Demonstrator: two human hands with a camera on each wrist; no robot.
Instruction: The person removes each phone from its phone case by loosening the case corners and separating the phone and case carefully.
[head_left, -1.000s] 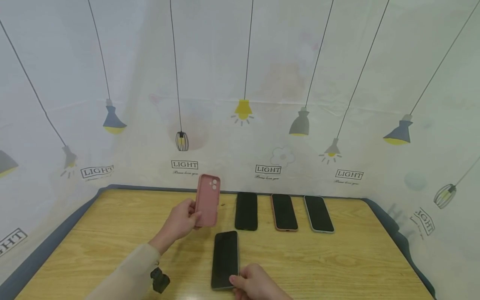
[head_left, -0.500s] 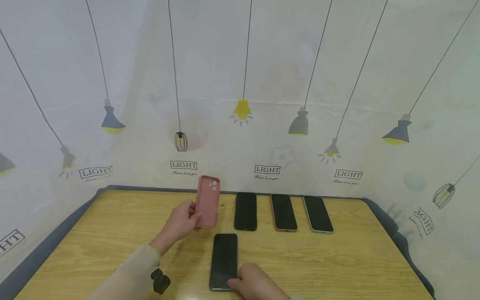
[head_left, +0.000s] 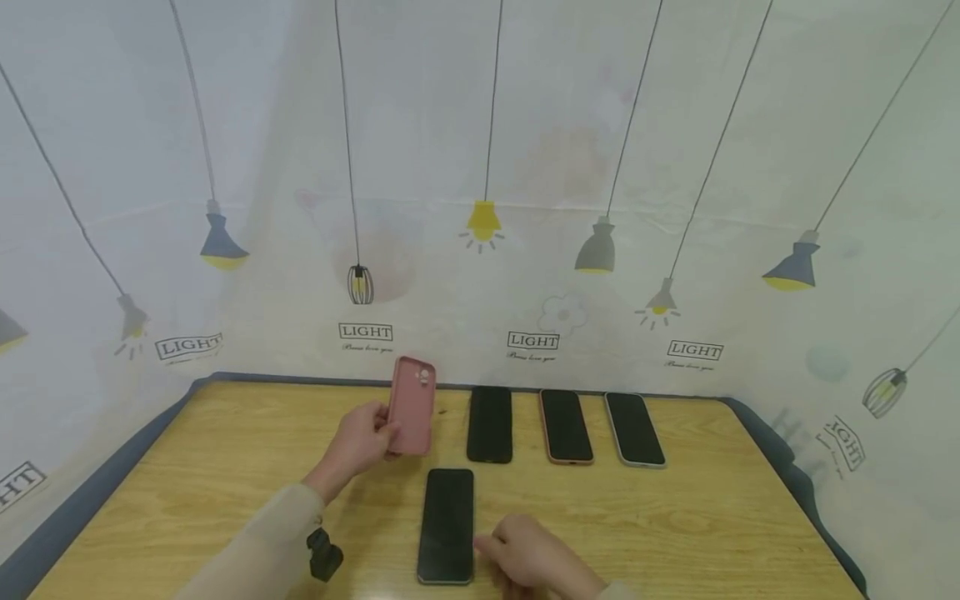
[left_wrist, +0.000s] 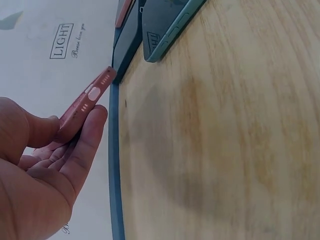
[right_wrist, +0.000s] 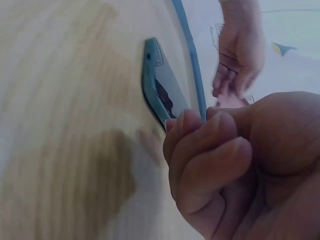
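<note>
My left hand (head_left: pixel 358 446) holds a pink phone case (head_left: pixel 412 407) upright above the far left of the table, thumb on one face and fingers behind. Camera holes show near its top. In the left wrist view the bottom edge of the case (left_wrist: pixel 93 94), with its port opening, faces the camera. A phone (head_left: pixel 446 525) lies screen up at the near middle; its case edge looks teal in the wrist views. Just right of this phone is my right hand (head_left: pixel 528 550), fingers loosely curled and holding nothing. The right wrist view shows the curled fingers (right_wrist: pixel 210 165) beside the phone (right_wrist: pixel 157 87).
Along the back of the wooden table (head_left: pixel 675 533) lie a black phone (head_left: pixel 490 423), a phone with a pink edge (head_left: pixel 567 425) and one with a pale edge (head_left: pixel 635 428), all screen up. A lamp-printed curtain (head_left: pixel 450 125) hangs behind the table. A black device (head_left: pixel 325 555) hangs at my left sleeve.
My right hand has let go of the near phone and drawn off to the right. That phone now lies straighter. My left hand keeps holding the pink case, turned slightly.
</note>
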